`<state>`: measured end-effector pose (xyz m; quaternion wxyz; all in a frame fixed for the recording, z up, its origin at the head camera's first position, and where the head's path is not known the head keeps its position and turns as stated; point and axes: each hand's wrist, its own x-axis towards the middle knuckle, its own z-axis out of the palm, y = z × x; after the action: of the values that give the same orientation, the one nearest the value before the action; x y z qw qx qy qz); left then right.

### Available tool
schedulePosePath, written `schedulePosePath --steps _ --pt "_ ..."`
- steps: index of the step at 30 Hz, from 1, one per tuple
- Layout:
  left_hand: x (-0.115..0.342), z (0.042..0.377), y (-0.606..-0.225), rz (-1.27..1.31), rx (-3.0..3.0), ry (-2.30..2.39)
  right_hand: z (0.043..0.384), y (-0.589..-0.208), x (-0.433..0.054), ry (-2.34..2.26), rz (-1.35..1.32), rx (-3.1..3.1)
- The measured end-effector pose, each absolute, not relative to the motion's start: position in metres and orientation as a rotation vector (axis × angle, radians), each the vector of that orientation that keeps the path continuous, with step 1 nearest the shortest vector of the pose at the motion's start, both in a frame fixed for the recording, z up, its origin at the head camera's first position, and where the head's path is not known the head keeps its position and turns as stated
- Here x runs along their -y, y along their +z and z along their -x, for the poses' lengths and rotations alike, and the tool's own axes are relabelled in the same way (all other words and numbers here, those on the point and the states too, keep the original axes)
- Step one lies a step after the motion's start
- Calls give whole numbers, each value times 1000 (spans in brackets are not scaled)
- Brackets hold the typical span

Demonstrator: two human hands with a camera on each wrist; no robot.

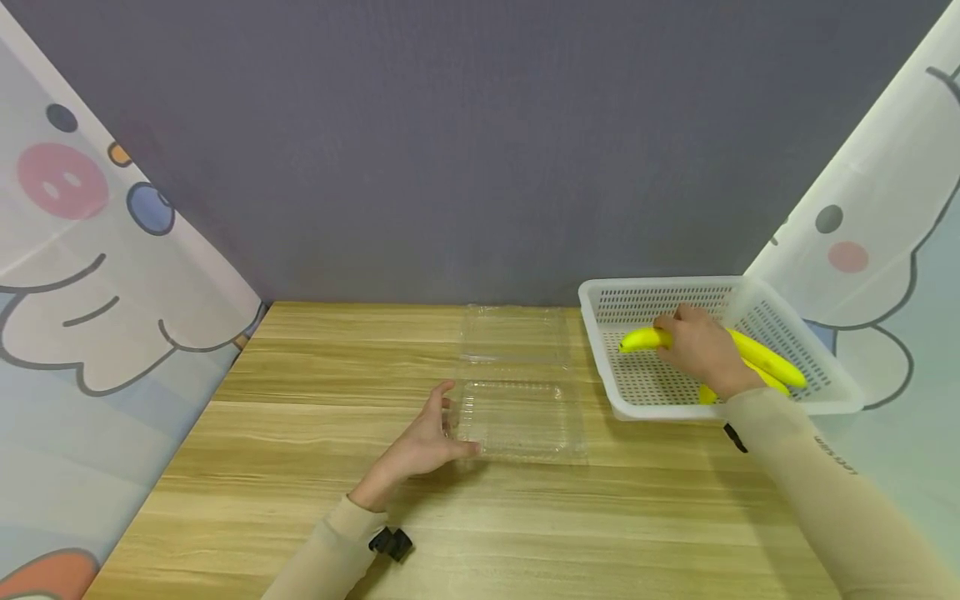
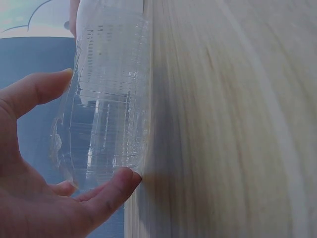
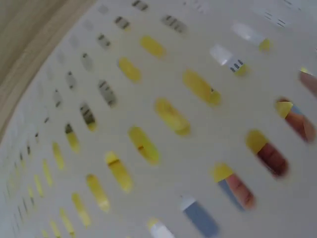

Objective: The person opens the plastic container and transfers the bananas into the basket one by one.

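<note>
In the head view my right hand [image 1: 701, 350] reaches into the white basket and grips a yellow banana [image 1: 642, 339], whose tip sticks out left of the fingers. More yellow banana [image 1: 768, 358] shows right of the hand, partly hidden by it and the sleeve. My left hand [image 1: 423, 437] holds the left end of a clear plastic clamshell container [image 1: 517, 417], which lies unfolded on the table. In the left wrist view its thumb and fingertips [image 2: 121, 184] touch the container's edges. Through the basket's slots, the right wrist view shows yellow and parts of fingers.
The white slotted basket [image 1: 622, 404] stands at the table's back right. The container's lid [image 1: 513, 333] lies flat behind its base, close to the dark back wall [image 1: 480, 150]. Printed cartoon panels [image 1: 82, 275] flank the wooden table [image 1: 315, 367].
</note>
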<state>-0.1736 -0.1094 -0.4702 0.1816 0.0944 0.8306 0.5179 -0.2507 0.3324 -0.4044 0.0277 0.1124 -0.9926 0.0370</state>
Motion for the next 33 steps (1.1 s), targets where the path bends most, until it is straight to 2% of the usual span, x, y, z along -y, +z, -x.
schedulePosePath --steps 15,33 --pt "108 172 -468 -264 -2335 1449 251 -421 -337 140 -271 3180" --pt "108 172 -465 -282 -2365 1411 226 -380 -315 374 -194 3092"
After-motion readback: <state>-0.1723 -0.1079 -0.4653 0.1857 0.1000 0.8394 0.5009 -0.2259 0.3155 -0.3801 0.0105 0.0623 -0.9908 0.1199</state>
